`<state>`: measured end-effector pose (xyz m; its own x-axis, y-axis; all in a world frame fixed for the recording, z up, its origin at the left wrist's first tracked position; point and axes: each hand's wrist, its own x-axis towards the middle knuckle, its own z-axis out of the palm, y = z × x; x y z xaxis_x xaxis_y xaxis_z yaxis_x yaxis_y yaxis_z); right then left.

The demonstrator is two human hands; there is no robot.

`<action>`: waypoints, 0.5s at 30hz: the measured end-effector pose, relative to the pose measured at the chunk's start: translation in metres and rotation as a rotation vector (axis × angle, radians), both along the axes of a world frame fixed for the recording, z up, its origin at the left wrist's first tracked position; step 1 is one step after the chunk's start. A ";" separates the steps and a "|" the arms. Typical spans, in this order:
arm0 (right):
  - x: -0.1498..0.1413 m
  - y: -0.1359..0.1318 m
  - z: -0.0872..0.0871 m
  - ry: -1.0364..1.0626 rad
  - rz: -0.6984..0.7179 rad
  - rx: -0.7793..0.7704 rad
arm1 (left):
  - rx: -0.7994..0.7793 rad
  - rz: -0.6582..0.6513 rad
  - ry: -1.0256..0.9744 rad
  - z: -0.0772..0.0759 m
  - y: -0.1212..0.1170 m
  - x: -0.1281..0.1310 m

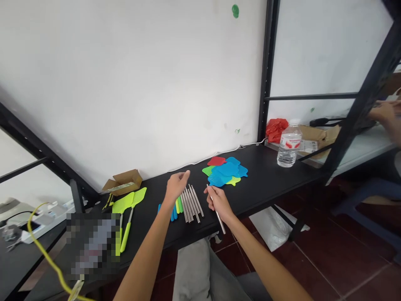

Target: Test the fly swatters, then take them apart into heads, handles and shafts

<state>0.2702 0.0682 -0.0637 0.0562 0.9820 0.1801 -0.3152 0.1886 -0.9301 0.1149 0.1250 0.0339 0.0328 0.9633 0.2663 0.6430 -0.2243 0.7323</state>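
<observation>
My right hand [218, 203] is closed around a thin silver metal tube [222, 223], which slants down toward the table's front edge. Its upper tip is close to a pile of leaf-shaped plastic fly swatter heads [226, 170] in blue, green, yellow and red. My left hand [177, 184] hovers over the table, thumb out and nothing visible in it; its other fingers are partly hidden. Beside and below it, a row of similar metal tubes [191, 205] lies side by side. Left of these are green and yellow handles [178, 205] and blue handles [174, 214], partly covered by my left forearm.
Two yellow-green fly swatters [127, 234] lie on the left, near a small open cardboard box [127, 182]. A water bottle [288, 144] and red plastic bag [276, 129] stand right. A yellow cable [46, 255] hangs at left. Another person's hand [384, 112] shows far right.
</observation>
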 end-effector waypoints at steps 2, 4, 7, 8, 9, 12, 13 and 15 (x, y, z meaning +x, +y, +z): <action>-0.001 0.006 -0.002 -0.063 -0.082 -0.003 | 0.073 0.065 0.113 -0.001 -0.015 -0.034; -0.004 0.015 -0.005 -0.176 -0.169 0.012 | 0.096 0.155 0.219 -0.008 -0.032 -0.070; -0.009 0.032 -0.009 -0.404 -0.246 0.070 | 0.101 0.315 0.331 -0.025 -0.059 -0.124; -0.011 0.037 -0.009 -0.486 -0.261 0.092 | 0.097 0.359 0.376 -0.031 -0.068 -0.139; -0.013 0.042 -0.010 -0.566 -0.272 0.111 | 0.094 0.394 0.431 -0.036 -0.077 -0.152; -0.021 0.051 -0.009 -0.764 -0.274 0.162 | 0.046 0.427 0.625 -0.049 -0.099 -0.175; -0.023 0.053 -0.009 -0.803 -0.266 0.177 | 0.014 0.425 0.685 -0.052 -0.104 -0.178; -0.027 0.053 -0.009 -0.853 -0.246 0.209 | -0.034 0.433 0.774 -0.057 -0.110 -0.179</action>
<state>0.2434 0.1211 -0.0724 0.0255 0.9027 0.4295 0.5356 0.3504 -0.7683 -0.0646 0.0150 -0.0228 -0.1775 0.9399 0.2916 0.9841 0.1676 0.0591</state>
